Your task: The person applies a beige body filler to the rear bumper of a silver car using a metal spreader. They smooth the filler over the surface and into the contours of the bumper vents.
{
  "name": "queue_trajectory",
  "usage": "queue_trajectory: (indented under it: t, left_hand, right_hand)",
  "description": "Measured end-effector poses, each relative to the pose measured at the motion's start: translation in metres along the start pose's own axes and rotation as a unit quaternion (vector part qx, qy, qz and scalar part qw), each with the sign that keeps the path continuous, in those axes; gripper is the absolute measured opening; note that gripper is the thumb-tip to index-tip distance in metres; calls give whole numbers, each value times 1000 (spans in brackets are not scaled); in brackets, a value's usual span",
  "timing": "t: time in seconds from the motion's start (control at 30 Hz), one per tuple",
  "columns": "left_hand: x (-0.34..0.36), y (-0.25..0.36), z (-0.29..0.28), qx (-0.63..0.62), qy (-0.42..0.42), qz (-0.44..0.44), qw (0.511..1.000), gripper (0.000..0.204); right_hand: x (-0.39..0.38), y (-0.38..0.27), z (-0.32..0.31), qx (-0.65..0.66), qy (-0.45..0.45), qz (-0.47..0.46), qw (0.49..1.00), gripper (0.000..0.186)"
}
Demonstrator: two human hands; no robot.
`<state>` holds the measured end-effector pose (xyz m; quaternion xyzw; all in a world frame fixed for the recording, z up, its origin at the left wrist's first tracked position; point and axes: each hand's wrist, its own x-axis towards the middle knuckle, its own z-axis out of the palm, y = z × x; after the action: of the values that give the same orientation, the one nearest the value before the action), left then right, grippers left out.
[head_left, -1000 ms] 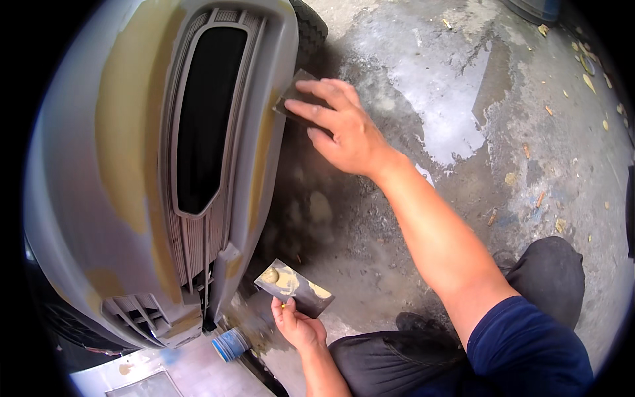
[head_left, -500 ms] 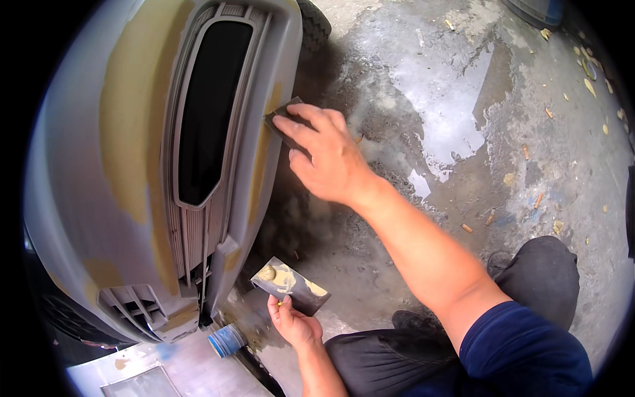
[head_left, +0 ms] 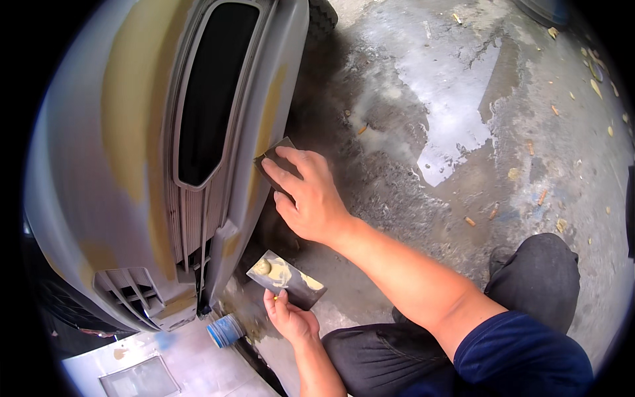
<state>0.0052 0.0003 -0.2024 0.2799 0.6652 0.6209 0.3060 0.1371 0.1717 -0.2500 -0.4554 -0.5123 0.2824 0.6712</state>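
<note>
My right hand [head_left: 309,192] is closed round a dark flat spreader [head_left: 276,173], fingers laid along its face. The spreader's edge touches the lower lip of a grey car bumper [head_left: 228,261], over a strip of yellowish filler [head_left: 272,99]. Lower down, my left hand [head_left: 291,317] pinches a rectangular putty plate [head_left: 305,291] by its near edge. A lump of pale yellow putty [head_left: 264,267] and smears of it lie on that plate. A small yellow bit shows by the left fingertips; what it is I cannot tell.
Broad tan filler patches [head_left: 126,106] cover the bumper round a black grille opening [head_left: 218,92]. A blue tin [head_left: 225,331] stands beside a pale panel [head_left: 198,370] at the lower left. The concrete floor [head_left: 410,218] has a wet patch and scattered butts. My knee [head_left: 536,271] is at right.
My right hand has drawn the spreader down along the bumper's edge, toward me. My left hand and the putty plate have barely shifted. The view has moved slightly.
</note>
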Motion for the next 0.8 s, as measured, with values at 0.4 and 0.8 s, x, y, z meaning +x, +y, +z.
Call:
queue_trajectory:
  t: [0.4,0.8]
  left_hand:
    - [1,2,-12,2,-7,13,1000,36]
    - [4,4,-29,2,0,15,1000,38]
  right_hand:
    - [-38,-1,12,26,-57,-8,998,55]
    - [-52,-9,32,67,-35,4,997,52]
